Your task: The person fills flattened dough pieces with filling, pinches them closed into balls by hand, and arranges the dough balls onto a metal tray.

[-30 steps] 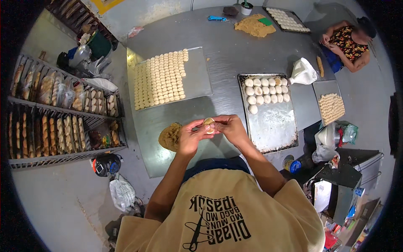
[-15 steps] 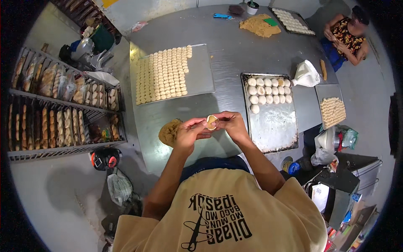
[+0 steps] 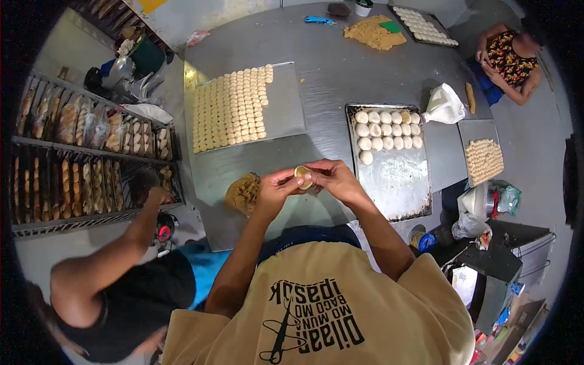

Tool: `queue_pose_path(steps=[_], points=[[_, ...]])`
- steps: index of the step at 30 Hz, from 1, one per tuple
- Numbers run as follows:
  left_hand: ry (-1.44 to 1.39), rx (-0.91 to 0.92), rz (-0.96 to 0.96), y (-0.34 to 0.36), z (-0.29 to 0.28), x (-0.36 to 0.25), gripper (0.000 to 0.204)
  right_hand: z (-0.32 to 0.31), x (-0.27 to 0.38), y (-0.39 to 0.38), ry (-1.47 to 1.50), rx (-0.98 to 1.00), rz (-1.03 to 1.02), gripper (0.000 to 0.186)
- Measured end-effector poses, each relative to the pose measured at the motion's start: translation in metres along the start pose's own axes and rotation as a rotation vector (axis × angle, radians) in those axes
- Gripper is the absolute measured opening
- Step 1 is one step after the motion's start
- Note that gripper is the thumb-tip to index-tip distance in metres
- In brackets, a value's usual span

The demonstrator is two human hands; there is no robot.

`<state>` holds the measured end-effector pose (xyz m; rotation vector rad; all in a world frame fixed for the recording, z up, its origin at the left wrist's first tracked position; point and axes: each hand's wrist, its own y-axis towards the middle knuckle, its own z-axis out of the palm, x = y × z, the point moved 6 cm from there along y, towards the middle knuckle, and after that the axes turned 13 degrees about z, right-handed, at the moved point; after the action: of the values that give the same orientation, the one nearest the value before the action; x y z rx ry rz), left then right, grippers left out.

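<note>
Over the near edge of the metal table, both my hands hold one small piece of pale dough [image 3: 300, 171], cupped around a tan filling. My left hand [image 3: 277, 188] supports it from the left, its thumb pressed on the filling. From the right, my right hand [image 3: 336, 180] pinches the dough's rim with thumb and fingers. Beside my left hand lies a crumbly brown mound of filling [image 3: 242, 193]. To the right of my hands is a dark-rimmed baking tray [image 3: 395, 188], with rows of round white dough balls [image 3: 388, 129] on its far part.
A metal sheet [image 3: 285, 112] with many small dough pieces [image 3: 234, 109] lies at far left. A white cloth bag [image 3: 445, 104] and a smaller tray [image 3: 467, 131] sit rightward. Bread racks [image 3: 91, 143] stand left; one person [image 3: 134, 286] reaches there, another [image 3: 508, 61] sits far right.
A person in a black top has come in at the left, an arm stretched toward the bread rack. My thumbs have shifted on the dough, which has turned slightly in my hands.
</note>
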<state>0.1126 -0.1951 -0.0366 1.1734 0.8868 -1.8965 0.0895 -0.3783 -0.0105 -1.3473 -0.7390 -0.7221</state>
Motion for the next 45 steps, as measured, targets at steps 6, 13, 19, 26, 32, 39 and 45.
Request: queue_pose_path(steps=[6, 13, 19, 26, 32, 39, 45], points=[[0.46, -0.023, 0.106, 0.001, 0.003, -0.011, 0.04, -0.005, -0.032, 0.023, 0.137, 0.036, 0.044, 0.028], [0.054, -0.226, -0.079, 0.017, -0.028, 0.045, 0.035, 0.003, -0.058, 0.064, -0.285, -0.306, -0.263, 0.02], [0.11, -0.189, -0.184, 0.042, -0.052, 0.097, 0.028, -0.001, -0.069, 0.079, -0.392, -0.289, -0.21, 0.027], [0.322, -0.191, -0.187, 0.062, -0.07, 0.124, 0.022, 0.012, -0.078, 0.094, -0.675, -0.296, -0.31, 0.028], [0.66, -0.081, -0.135, 0.068, -0.058, 0.107, 0.022, 0.008, -0.089, 0.107, -0.832, -0.402, -0.257, 0.025], [1.233, -0.015, 0.214, 0.059, -0.048, 0.087, 0.022, 0.004, -0.082, 0.126, -0.66, -0.125, -0.15, 0.024], [0.857, -0.155, 0.268, 0.038, -0.034, 0.085, 0.03, -0.022, -0.095, 0.134, -0.591, -0.1, -0.135, 0.025]])
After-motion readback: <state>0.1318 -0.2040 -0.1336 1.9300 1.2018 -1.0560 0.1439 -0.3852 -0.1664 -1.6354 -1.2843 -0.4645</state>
